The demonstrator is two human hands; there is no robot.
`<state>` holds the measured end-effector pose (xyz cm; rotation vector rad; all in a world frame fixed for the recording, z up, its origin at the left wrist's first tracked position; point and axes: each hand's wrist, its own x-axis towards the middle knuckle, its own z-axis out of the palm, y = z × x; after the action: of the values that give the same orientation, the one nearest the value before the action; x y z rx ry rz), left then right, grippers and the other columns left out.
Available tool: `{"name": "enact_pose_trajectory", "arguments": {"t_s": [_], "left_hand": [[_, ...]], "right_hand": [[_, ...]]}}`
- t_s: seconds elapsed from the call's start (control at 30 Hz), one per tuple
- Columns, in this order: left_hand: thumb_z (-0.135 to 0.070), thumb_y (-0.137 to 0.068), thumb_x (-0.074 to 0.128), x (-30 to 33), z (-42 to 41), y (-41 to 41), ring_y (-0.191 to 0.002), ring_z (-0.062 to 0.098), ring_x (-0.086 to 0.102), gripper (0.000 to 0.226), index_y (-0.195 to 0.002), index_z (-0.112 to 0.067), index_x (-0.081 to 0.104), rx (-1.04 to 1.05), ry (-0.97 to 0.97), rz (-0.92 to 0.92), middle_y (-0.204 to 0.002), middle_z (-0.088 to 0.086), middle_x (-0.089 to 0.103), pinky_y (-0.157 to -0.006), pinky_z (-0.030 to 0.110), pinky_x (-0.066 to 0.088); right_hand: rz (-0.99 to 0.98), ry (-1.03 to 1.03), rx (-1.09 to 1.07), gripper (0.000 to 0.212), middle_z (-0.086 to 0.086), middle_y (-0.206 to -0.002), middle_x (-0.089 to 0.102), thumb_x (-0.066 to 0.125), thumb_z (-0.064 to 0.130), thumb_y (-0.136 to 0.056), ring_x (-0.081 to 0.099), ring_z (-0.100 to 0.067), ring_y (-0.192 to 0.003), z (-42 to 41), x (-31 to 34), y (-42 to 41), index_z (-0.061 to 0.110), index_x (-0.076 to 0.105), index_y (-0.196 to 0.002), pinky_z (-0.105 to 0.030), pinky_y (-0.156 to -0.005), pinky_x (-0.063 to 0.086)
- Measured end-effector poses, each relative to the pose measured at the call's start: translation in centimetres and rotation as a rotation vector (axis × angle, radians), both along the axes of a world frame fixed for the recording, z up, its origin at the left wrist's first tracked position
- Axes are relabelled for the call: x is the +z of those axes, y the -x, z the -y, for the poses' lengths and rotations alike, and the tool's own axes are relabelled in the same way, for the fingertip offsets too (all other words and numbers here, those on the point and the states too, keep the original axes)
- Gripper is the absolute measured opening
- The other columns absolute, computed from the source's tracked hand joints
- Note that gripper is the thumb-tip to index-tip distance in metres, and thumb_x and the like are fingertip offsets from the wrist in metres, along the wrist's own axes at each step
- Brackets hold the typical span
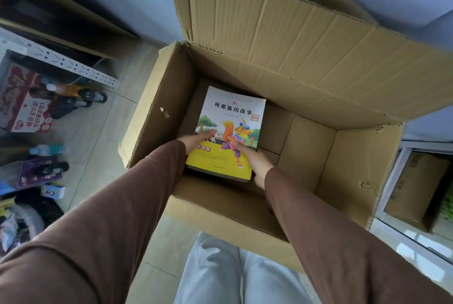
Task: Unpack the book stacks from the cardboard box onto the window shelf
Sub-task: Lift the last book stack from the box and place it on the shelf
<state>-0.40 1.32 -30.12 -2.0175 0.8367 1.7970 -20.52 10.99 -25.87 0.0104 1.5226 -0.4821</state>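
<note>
Reaching into cardboard box (157, 112): left hand (198, 140) and right hand (255, 161) clasping book stack (230, 132) at box's left wall. Advising: keeping stack level, lifting straight up.

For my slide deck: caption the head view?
Both hands grip a book stack inside the open cardboard box.

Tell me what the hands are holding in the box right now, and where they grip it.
A book stack: left hand on its left edge, right hand at its near right corner.
</note>
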Motion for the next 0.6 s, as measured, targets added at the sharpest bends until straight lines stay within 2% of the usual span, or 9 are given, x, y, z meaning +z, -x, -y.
{"name": "enact_pose_trajectory", "arguments": {"t_s": [0.07, 0.13, 0.2, 0.23, 0.27, 0.37, 0.4, 0.47, 0.6], "left_hand": [[-0.088, -0.022, 0.078, 0.8, -0.5, 0.2, -0.129, 0.034, 0.057, 0.142, -0.141, -0.016, 0.055, 0.074, -0.032, -0.024, -0.140, 0.013, 0.061, -0.113, 0.047, 0.041], [-0.087, -0.017, 0.078, 3.1, -1.1, 0.8, -0.127, 0.034, 0.059, 0.145, -0.140, -0.013, 0.056, 0.124, -0.031, -0.037, -0.138, 0.014, 0.062, -0.112, 0.047, 0.043], [-0.088, -0.019, 0.077, 4.7, -2.0, 0.6, -0.122, 0.033, 0.062, 0.143, -0.138, -0.011, 0.057, 0.166, 0.014, -0.045, -0.133, 0.014, 0.065, -0.110, 0.046, 0.046], [-0.088, -0.024, 0.077, 6.5, -2.3, 0.6, -0.120, 0.033, 0.064, 0.138, -0.137, -0.011, 0.057, 0.184, 0.044, -0.061, -0.132, 0.014, 0.067, -0.108, 0.046, 0.048], [-0.086, -0.032, 0.078, 9.0, -2.7, 0.8, -0.116, 0.032, 0.067, 0.130, -0.136, -0.012, 0.058, 0.209, 0.079, -0.069, -0.129, 0.013, 0.069, -0.105, 0.046, 0.050], [-0.062, -0.070, 0.080, 17.1, -3.6, 1.2, -0.087, 0.029, 0.076, 0.077, -0.122, -0.008, 0.064, 0.340, 0.215, -0.137, -0.106, 0.014, 0.078, -0.086, 0.041, 0.061], [-0.058, -0.073, 0.079, 19.5, -3.9, 1.0, -0.082, 0.028, 0.077, 0.070, -0.121, -0.008, 0.066, 0.372, 0.256, -0.153, -0.102, 0.014, 0.078, -0.082, 0.039, 0.062], [-0.057, -0.071, 0.081, 23.8, -4.3, 0.0, -0.077, 0.028, 0.077, 0.072, -0.123, -0.009, 0.067, 0.443, 0.332, -0.191, -0.101, 0.014, 0.079, -0.079, 0.041, 0.063], [-0.043, -0.086, 0.073, 32.2, -5.3, -4.0, -0.061, 0.022, 0.075, 0.042, -0.112, -0.010, 0.072, 0.571, 0.485, -0.266, -0.085, 0.011, 0.080, -0.058, 0.030, 0.061]], "right_hand": [[-0.008, 0.021, 0.008, 0.054, 0.010, -0.122, 0.055, 0.075, 0.052, -0.085, 0.039, -0.010, -0.134, -0.3, 1.9, 0.4, 0.012, 0.074, -0.121, -0.037, -0.115, 0.025], [-0.017, 0.055, -0.034, 0.070, 0.007, -0.130, 0.049, 0.078, 0.050, -0.083, 0.040, -0.013, -0.126, -0.5, 3.9, 1.0, 0.011, 0.061, -0.138, -0.038, -0.110, 0.028], [-0.034, 0.089, -0.028, 0.074, 0.004, -0.135, 0.054, 0.081, 0.050, -0.080, 0.042, -0.015, -0.118, -1.1, 6.3, 1.4, 0.011, 0.056, -0.138, -0.033, -0.100, 0.030], [-0.036, 0.108, -0.047, 0.072, 0.004, -0.131, 0.058, 0.082, 0.049, -0.080, 0.045, -0.015, -0.116, -1.3, 7.9, 1.5, 0.012, 0.057, -0.136, -0.032, -0.098, 0.030], [-0.049, 0.128, -0.046, 0.069, 0.005, -0.124, 0.063, 0.083, 0.048, -0.079, 0.049, -0.016, -0.114, -1.5, 9.4, 1.5, 0.012, 0.060, -0.133, -0.032, -0.097, 0.031], [-0.118, 0.257, -0.025, 0.056, 0.004, -0.108, 0.072, 0.087, 0.045, -0.076, 0.063, -0.015, -0.110, -1.4, 14.7, 1.3, 0.016, 0.068, -0.120, -0.033, -0.091, 0.037], [-0.130, 0.303, -0.010, 0.053, 0.004, -0.105, 0.073, 0.087, 0.043, -0.076, 0.064, -0.013, -0.108, -1.1, 16.7, 1.0, 0.017, 0.068, -0.119, -0.033, -0.089, 0.038], [-0.123, 0.379, 0.021, 0.050, 0.005, -0.106, 0.072, 0.086, 0.041, -0.077, 0.064, -0.011, -0.106, -0.5, 20.7, 0.1, 0.019, 0.067, -0.118, -0.033, -0.087, 0.040], [-0.096, 0.566, 0.104, 0.046, 0.003, -0.108, 0.075, 0.084, 0.037, -0.081, 0.065, -0.005, -0.095, 0.8, 28.0, -3.8, 0.019, 0.067, -0.119, -0.025, -0.077, 0.043]]}}
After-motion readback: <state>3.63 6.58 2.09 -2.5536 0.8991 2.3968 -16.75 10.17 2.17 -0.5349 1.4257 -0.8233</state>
